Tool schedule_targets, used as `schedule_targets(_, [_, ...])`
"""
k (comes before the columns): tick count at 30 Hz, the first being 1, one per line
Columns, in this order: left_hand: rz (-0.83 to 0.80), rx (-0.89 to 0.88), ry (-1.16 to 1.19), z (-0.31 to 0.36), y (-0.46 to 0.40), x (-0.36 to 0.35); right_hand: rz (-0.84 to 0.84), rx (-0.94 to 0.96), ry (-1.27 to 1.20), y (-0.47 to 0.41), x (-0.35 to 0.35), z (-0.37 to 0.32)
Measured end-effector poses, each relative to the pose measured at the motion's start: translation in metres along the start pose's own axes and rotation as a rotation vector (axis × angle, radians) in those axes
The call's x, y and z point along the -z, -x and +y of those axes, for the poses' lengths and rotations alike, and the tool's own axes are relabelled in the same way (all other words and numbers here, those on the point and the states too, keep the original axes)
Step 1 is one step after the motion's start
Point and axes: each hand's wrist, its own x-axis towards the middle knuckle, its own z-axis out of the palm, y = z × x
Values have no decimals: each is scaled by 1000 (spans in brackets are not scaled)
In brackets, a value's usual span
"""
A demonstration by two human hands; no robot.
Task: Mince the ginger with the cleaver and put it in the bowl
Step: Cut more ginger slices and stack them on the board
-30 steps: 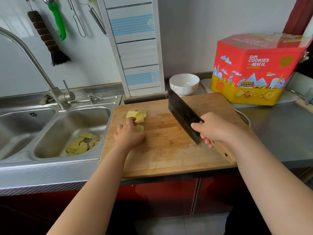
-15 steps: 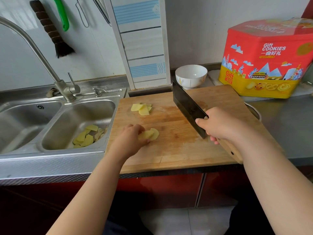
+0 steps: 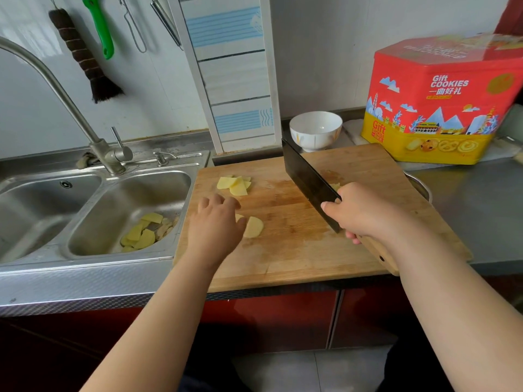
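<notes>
On the wooden cutting board (image 3: 297, 250) lie yellow ginger slices in two groups: a small pile (image 3: 235, 185) near the board's far left, and a couple of slices (image 3: 252, 226) nearer me. My left hand (image 3: 215, 224) rests flat beside the near slices with fingers spread, covering part of them. My right hand (image 3: 365, 212) grips the wooden handle of a dark cleaver (image 3: 308, 179), whose blade stands on edge across the middle of the board. A white bowl (image 3: 315, 131), which looks empty, sits just behind the board.
A steel double sink (image 3: 93, 210) lies left of the board, with peel and ginger scraps (image 3: 144, 232) in its right basin and a tall faucet (image 3: 65, 103) behind. A red and yellow cookie tin (image 3: 441, 100) stands at the back right. A metal rim (image 3: 421, 188) shows under the board's right edge.
My left hand pulled a couple of slices from the far pile toward me, then opened and now rests beside them. The cleaver stayed about in place.
</notes>
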Motion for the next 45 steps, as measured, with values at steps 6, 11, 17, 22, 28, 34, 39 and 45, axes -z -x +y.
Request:
schedule_targets(6, [-200, 17, -174, 25, -14, -7, -9, 5, 1, 3, 0, -4])
schedule_targets(11, [-337, -37, -3, 28, -32, 4, -10, 0, -55, 4, 3, -4])
schedule_targets(17, [-248, -95, 307, 28, -24, 9, -5, -3, -105, 5, 4, -1])
schedule_targets(22, [28, 241, 710, -5, -21, 11, -17, 11, -104, 4, 4, -1])
schedule_targets(28, [168, 394, 578, -20, -1, -17, -34, 20, -70, 3, 3, 0])
schedule_targets(34, [-47, 248, 495, -24, -1, -15, -39, 19, -50, 2, 3, 0])
schedule_targets(39, [-59, 154, 311, -17, -8, -10, -48, 24, -57, 2, 4, -1])
schedule_targets(45, [-99, -32, 259, 4, -11, -5, -48, 22, -77, 3, 5, -2])
